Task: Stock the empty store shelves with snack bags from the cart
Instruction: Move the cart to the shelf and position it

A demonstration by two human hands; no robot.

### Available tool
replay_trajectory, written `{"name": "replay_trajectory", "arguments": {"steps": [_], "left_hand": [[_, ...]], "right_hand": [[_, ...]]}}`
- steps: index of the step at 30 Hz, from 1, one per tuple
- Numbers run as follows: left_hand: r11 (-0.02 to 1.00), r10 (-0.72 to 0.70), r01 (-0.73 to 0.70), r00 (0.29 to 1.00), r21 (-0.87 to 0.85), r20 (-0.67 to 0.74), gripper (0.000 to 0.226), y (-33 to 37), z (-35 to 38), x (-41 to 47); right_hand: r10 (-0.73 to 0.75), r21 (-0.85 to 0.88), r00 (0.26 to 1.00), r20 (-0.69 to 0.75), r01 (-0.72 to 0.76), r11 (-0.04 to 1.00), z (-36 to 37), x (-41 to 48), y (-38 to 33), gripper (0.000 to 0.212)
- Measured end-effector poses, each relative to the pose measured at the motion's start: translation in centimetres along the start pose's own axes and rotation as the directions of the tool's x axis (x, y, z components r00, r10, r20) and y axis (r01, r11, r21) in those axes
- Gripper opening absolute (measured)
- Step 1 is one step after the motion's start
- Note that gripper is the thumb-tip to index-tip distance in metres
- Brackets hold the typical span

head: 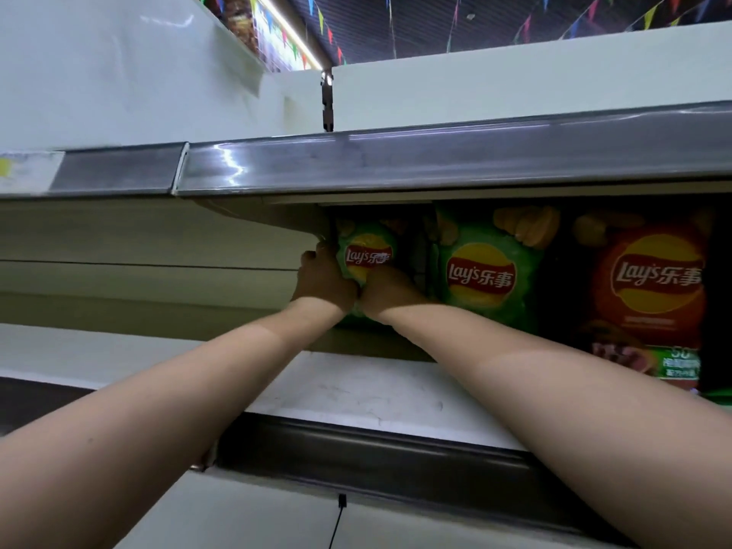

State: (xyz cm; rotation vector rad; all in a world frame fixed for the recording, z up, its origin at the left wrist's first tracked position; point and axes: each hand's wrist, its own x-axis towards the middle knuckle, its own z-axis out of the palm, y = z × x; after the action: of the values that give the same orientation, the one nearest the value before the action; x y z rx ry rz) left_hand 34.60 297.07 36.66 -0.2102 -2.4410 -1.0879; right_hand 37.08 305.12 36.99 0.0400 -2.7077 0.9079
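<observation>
Noted deep on the white shelf (356, 390), tucked under the deck above: green Lay's bag (366, 251), upright, logo facing out. Held from both sides: left hand (323, 277) curled round its left edge, right hand (390, 291) clamped on its lower right part. Knuckles close together, nearly touching below the logo (right fingertips hidden behind the bag). Just to the right, across a dark gap: second green bag (485, 271), upright. Beside that, red Lay's bag (653, 279), also upright. Overhead, grey price rail (435, 160) of the upper shelf, pale label (23, 170) at its far left. Higher up, coloured bunting (527, 25) strung under a dark ceiling.
</observation>
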Motion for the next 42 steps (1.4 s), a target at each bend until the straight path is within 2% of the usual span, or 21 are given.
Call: {"name": "replay_trajectory", "arguments": {"steps": [7, 10, 12, 15, 19, 25, 29, 32, 35, 37, 42], "left_hand": [[0.994, 0.05, -0.047, 0.998, -0.094, 0.026, 0.044, 1.5, -0.4, -2.3], [0.988, 0.058, -0.044, 0.994, -0.148, 0.093, 0.044, 2.4, 0.8, -3.2], [0.978, 0.046, -0.013, 0.987, -0.209, 0.154, 0.046, 3.4, 1.9, -4.0], [0.959, 0.065, 0.01, 0.964, -0.282, 0.257, 0.047, 4.8, 3.3, -5.3], [0.908, 0.074, 0.079, 0.937, -0.413, 0.341, 0.06, 6.2, 4.6, -6.5], [0.861, 0.036, 0.153, 0.932, -0.484, 0.359, 0.069, 6.7, 5.4, -6.9], [0.849, 0.033, 0.139, 0.949, -0.509, 0.314, 0.062, 6.3, 5.1, -7.2], [0.849, 0.031, 0.128, 0.956, -0.513, 0.29, 0.059, 5.9, 4.5, -7.2], [0.859, 0.037, 0.093, 0.969, -0.504, 0.242, 0.058, 5.8, 4.2, -6.6], [0.866, 0.04, 0.071, 0.977, -0.495, 0.209, 0.056, 5.8, 4.2, -6.4], [0.885, 0.042, 0.07, 0.973, -0.461, 0.229, 0.054, 5.3, 5.2, -5.4]], "right_hand": [[-0.06, -0.122, 0.998, 0.017, 0.062, 0.991, -4.1, -4.4, -0.5, 0.033], [-0.096, -0.185, 0.993, -0.064, 0.083, 0.979, -6.0, -7.0, 1.2, 0.034], [-0.069, -0.194, 0.989, -0.128, 0.043, 0.98, -7.1, -8.5, 2.3, 0.036], [-0.002, -0.179, 0.985, -0.174, -0.029, 0.983, -8.2, -10.3, 3.9, 0.026], [0.012, -0.152, 0.969, -0.248, -0.051, 0.987, -8.9, -11.2, 5.6, 0.02], [0.084, -0.267, 0.989, -0.12, -0.114, 0.957, -8.6, -10.3, 6.9, 0.028], [0.085, -0.301, 0.991, -0.1, -0.111, 0.947, -8.0, -9.7, 7.0, 0.042], [0.078, -0.277, 0.991, -0.108, -0.105, 0.955, -8.0, -9.4, 6.7, 0.044], [0.075, -0.187, 0.984, -0.163, -0.106, 0.977, -8.1, -8.5, 6.5, 0.057], [0.079, -0.162, 0.982, -0.173, -0.108, 0.981, -8.0, -7.9, 6.7, 0.055], [0.139, -0.154, 0.98, -0.139, -0.16, 0.975, -7.1, -6.2, 7.5, 0.061]]}}
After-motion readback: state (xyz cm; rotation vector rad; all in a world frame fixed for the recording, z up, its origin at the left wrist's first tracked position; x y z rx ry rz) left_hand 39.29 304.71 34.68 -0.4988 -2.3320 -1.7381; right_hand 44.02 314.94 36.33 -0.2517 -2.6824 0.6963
